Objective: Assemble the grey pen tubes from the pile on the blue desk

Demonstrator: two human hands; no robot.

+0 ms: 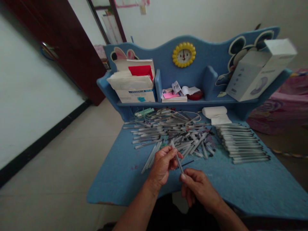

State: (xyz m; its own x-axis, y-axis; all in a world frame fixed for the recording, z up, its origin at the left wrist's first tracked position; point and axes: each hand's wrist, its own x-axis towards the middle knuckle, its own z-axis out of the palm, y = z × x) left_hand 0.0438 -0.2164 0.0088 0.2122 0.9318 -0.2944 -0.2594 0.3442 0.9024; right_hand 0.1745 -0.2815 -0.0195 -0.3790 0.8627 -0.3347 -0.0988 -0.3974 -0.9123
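A slim, translucent pen [179, 162] slants between my two hands over the front of the blue desk. My left hand [161, 165] pinches its barrel between thumb and fingers, near the upper part. At the lower end, my right hand [198, 186] is closed on the pen with thumb and forefinger; its other fingers curl underneath. Just beyond my hands lies a jumbled pile of pens and pen parts [154, 131]. A few clear barrels [151, 158] lie beside my left hand, and a thin dark stick [188, 163] lies between the hands.
To the right, pens lie in a neat stacked row [243, 144]. Behind them is a white paper roll [214, 112]. The desk's shelf [204, 103] holds an opened carton [136, 93], small papers and a tilted white box [252, 73]. A yellow clock [184, 55] is on the backboard.
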